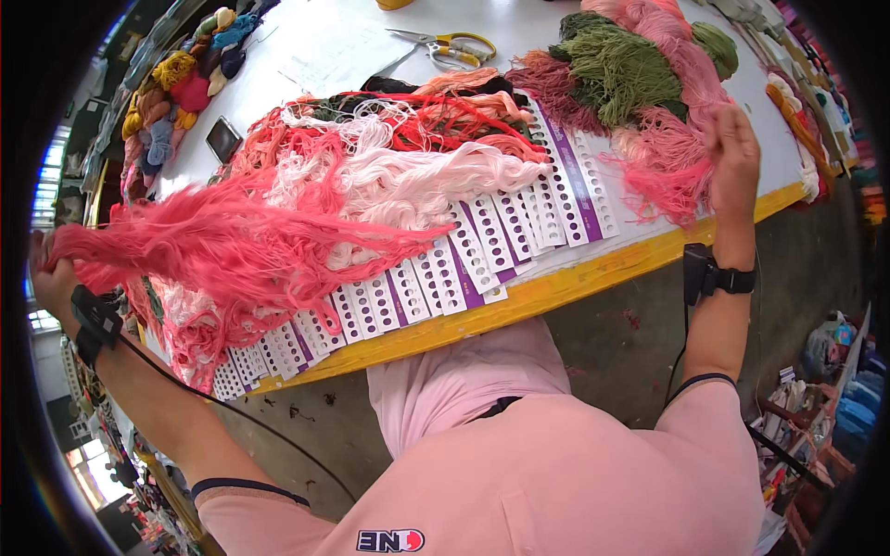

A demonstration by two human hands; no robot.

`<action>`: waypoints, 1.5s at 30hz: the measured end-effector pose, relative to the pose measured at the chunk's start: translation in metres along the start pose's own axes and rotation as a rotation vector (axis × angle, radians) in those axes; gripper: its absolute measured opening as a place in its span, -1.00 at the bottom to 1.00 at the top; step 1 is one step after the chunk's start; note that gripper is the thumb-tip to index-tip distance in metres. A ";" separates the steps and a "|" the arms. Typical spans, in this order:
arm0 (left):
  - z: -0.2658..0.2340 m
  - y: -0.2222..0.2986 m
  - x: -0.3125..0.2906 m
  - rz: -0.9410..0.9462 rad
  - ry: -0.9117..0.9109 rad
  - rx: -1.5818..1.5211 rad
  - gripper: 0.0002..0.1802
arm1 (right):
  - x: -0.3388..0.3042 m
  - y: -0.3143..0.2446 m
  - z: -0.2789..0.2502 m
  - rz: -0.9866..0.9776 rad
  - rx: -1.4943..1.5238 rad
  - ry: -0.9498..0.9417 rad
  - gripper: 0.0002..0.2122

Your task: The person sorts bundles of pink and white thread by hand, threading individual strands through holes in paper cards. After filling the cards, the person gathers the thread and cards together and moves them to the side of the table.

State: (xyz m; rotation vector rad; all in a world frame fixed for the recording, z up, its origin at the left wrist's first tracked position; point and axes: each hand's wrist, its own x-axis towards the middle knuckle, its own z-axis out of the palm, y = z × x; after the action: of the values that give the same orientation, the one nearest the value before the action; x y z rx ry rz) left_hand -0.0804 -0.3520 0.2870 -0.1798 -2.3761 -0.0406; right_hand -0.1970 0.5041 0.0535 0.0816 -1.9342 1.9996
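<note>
At the far left, my left hand (56, 278) is closed around one end of a coral-pink hank of thread (204, 236). The loose strands stretch rightward above the thread pile and the punched cards. My right hand (737, 157) is raised at the table's right side, beside a dusty-pink hank (700, 74). Its fingers are stretched out close together, and no thread shows held in them. Beneath the coral hank lie pale-pink thread (417, 181), red thread (445, 120) and white thread. White-and-purple cards with rows of holes (473, 246) line the table's near edge.
Yellow-handled scissors (459, 48), paper sheets (338, 60) and a phone (223, 139) lie on the white table. Green thread (621, 69) is heaped at the right, with colored bundles (176, 83) at far left. The table has a yellow front edge (593, 273). A black cable (250, 417) runs from my left wrist.
</note>
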 end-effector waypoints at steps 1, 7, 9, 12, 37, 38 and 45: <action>0.003 0.011 0.002 -0.007 -0.037 0.001 -0.68 | -0.012 -0.003 0.029 -0.134 -0.157 -0.134 -0.85; 0.205 0.351 -0.058 -1.163 -0.512 -2.089 -0.83 | -0.070 0.032 0.129 0.063 -0.373 -0.976 -0.85; 0.234 0.411 -0.092 -1.330 -0.724 -1.903 -0.74 | -0.078 0.048 0.153 0.056 -0.338 -1.031 -0.85; 0.246 0.467 -0.099 -1.475 -0.740 -1.717 -0.83 | -0.077 0.066 0.150 0.126 -0.272 -1.047 -0.85; 0.274 0.492 -0.121 -1.119 -0.926 -1.501 -0.97 | -0.070 0.058 0.165 -0.355 -0.511 -1.204 -0.91; 0.277 0.492 -0.125 -1.124 -0.922 -1.500 -0.97 | -0.073 0.057 0.167 -0.342 -0.564 -1.196 -0.91; 0.274 0.473 -0.119 -0.766 -0.939 -0.950 -0.96 | -0.065 0.055 0.156 -0.013 -0.502 -1.161 -0.89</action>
State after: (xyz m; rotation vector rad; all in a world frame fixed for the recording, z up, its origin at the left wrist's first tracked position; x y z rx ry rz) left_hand -0.1158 0.1241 -0.0041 0.3684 -2.9523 -1.7841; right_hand -0.1834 0.3379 -0.0076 1.3523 -2.9829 1.4400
